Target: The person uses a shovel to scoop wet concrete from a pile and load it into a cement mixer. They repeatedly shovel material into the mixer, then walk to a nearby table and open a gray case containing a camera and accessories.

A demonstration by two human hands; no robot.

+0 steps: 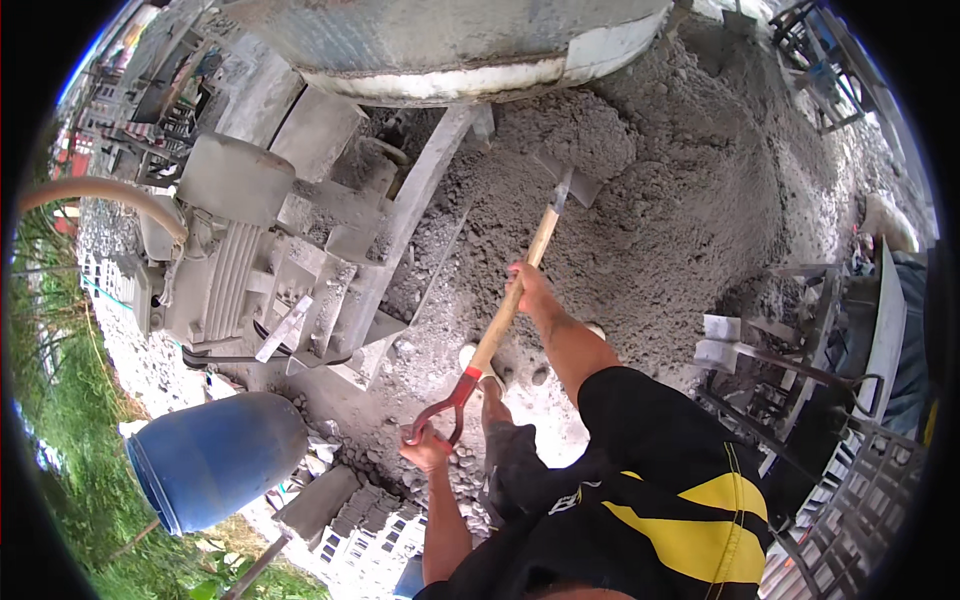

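I hold a shovel [495, 325] with a wooden shaft and a red D-shaped grip. My left hand [427, 447] is closed round the crossbar of the red grip. Farther up, my right hand [531, 288] wraps round the wooden shaft. The shovel's metal blade [572, 180] points away from me and sits in a large heap of damp grey mix [650, 230]. Part of the blade is hidden by the mix. Beyond the heap hangs the lower side of a big metal drum or tub [450, 55], pale along its rim.
A dust-covered machine with a motor [240, 180] and steel frame stands at the left. Below it lies a blue plastic barrel [220, 460], near broken blocks [365, 525]. Metal frames and a white block [717, 345] are at the right. My shoes stand on gravelly ground.
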